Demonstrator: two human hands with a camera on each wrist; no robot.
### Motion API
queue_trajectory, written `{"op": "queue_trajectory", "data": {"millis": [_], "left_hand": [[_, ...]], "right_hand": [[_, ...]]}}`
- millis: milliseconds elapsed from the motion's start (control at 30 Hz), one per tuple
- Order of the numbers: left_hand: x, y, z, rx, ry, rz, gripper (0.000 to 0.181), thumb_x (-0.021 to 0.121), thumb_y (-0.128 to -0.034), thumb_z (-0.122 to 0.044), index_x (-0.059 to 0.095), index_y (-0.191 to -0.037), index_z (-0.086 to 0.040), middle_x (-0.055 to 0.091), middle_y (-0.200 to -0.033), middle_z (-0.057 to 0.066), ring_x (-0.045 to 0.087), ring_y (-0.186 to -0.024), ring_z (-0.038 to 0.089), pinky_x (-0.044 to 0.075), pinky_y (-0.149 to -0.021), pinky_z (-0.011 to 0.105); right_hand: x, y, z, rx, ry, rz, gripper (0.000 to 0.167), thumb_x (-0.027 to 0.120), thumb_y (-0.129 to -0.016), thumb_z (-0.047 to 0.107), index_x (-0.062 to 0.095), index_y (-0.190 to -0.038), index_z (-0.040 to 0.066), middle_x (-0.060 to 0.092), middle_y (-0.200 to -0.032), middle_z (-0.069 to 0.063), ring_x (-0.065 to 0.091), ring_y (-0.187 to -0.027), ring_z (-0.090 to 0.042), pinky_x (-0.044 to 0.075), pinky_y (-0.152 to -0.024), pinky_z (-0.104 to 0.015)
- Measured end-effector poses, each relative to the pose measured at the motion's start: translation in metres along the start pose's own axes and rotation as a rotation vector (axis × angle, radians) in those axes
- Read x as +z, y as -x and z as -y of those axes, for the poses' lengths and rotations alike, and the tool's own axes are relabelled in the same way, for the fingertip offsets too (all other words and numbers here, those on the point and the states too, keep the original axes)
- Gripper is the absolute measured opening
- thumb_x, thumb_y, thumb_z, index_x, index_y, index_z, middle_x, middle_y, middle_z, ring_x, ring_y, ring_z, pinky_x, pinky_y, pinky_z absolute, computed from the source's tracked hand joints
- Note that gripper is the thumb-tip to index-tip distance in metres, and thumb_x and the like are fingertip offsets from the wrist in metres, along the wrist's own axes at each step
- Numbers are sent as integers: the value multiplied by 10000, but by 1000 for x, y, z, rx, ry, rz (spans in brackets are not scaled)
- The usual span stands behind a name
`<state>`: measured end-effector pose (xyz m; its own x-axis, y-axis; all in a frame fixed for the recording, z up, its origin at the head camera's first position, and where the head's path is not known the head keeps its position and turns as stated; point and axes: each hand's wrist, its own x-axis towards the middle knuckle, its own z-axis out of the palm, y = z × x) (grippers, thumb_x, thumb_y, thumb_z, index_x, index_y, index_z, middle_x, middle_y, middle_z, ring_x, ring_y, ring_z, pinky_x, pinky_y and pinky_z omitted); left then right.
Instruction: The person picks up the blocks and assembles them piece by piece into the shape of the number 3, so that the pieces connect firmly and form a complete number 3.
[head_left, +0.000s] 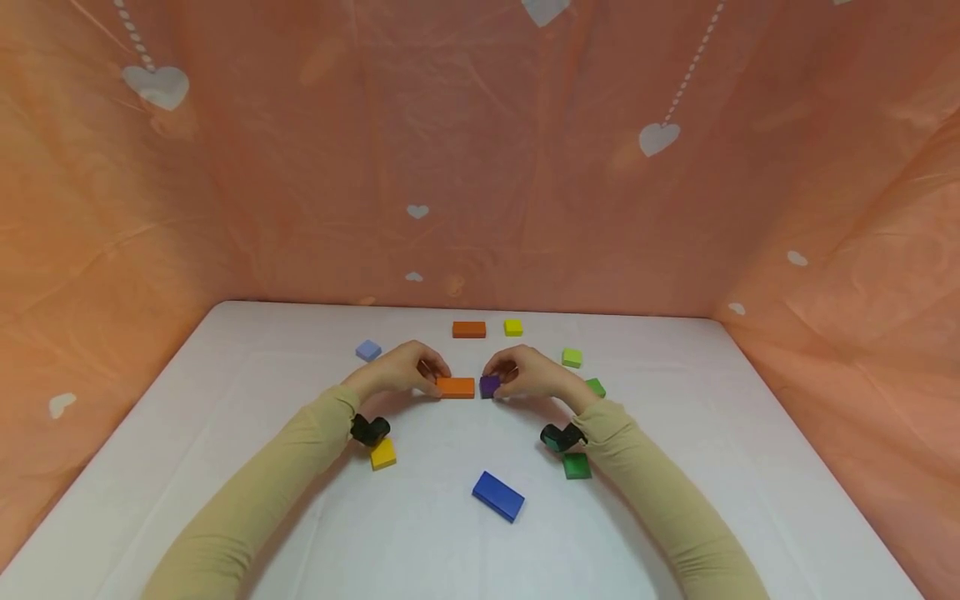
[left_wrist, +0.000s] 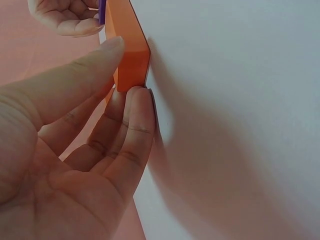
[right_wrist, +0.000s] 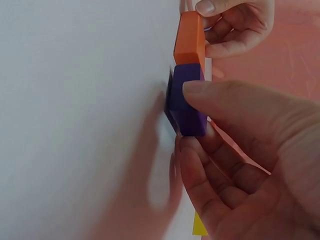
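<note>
Near the middle of the white table, my left hand pinches the left end of an orange rectangular block between thumb and fingers. Just to its right, my right hand grips a small purple block the same way. A narrow gap separates the two blocks in the head view. From the right wrist, the purple block appears in front of the orange block, with my thumb on its near face. The left wrist view shows my thumb along the side of the orange block.
Behind the hands lie a darker orange block and a yellow block. A light blue block is at left, a golden yellow block near the left wrist. Green blocks line the right; a blue block lies in front.
</note>
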<state>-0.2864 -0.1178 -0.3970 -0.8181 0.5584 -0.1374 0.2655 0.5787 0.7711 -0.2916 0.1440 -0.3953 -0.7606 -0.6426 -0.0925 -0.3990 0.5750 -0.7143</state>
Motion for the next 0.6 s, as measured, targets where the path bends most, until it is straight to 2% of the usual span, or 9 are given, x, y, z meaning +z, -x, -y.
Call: {"op": "queue_trajectory", "data": {"millis": [267,600], "left_hand": [[-1,2,-2,-15,2,-6,276,779,-777,-25,695,-1039,-4,654,-909,59,545,-782,183,480,-730,279],[0,-2,0,8,1,4,272,782,-774,-28,700,-1032,-8,662,-912,47,557,-778,175,481,-732,272]], "right_hand": [[4,-1,3,-7,-16,-3,322,776,-790,57,665,-1091,28,640,-996,-63,562,-879,-197,492,-804,-290],[5,-3,3,16,-11,-7,308,773,-793,54,667,-1082,41,626,-960,-33,552,-857,-181,490,-781,-271]]}}
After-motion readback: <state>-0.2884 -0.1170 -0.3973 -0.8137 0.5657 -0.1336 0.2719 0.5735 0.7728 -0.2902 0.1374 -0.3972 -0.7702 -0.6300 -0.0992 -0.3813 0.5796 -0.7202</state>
